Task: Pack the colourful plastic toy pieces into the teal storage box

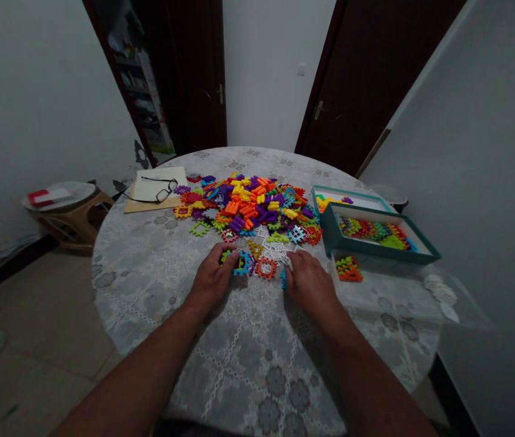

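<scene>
Blue-and-green toothed square plastic tiles sit near the table's middle, pinched at their left edge by the left hand's fingers; they look light, stiff, best held by the rims. Rightward lies an orange-red toothed plastic frame, then the right hand, its fingers curled against a blue plastic piece, whether grasping I cannot tell.

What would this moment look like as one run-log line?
left hand: gripping green-and-blue pieces; right hand: at blue piece; beyond: multicoloured pile; right side: teal boxes
</scene>
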The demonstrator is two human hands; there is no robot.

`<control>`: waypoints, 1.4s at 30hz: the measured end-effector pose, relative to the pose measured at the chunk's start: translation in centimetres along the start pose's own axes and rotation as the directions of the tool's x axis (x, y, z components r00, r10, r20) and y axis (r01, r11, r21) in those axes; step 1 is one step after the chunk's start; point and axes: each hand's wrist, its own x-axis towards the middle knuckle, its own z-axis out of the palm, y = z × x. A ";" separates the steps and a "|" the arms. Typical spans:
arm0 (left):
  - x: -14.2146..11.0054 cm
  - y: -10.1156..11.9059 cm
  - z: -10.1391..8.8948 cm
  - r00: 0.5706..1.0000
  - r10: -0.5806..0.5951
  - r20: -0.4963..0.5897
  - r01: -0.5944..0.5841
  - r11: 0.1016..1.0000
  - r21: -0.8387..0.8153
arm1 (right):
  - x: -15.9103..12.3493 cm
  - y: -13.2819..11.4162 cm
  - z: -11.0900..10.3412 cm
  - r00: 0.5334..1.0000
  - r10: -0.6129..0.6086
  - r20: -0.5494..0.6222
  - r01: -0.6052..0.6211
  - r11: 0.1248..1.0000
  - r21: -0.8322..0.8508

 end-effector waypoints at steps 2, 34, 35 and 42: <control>0.1 -0.1 0.0 1.000 0.005 0.012 -0.005 1.000 0.003 | -0.2 0.3 0.0 0.998 0.024 0.055 -0.021 0.999 -0.044; -0.8 1.0 -0.7 0.929 0.175 0.326 -0.193 0.981 0.024 | 0.2 -3.5 3.1 0.981 -0.162 -0.106 0.188 0.674 0.714; -0.8 1.0 -0.9 0.935 0.165 0.313 -0.188 0.981 0.045 | 0.4 -3.1 2.9 0.981 -0.147 -0.125 0.193 0.693 0.695; -0.1 0.6 -2.2 0.996 0.089 0.012 -0.089 0.994 0.060 | 1.3 -0.8 3.4 0.993 -0.017 -0.120 0.055 0.947 0.317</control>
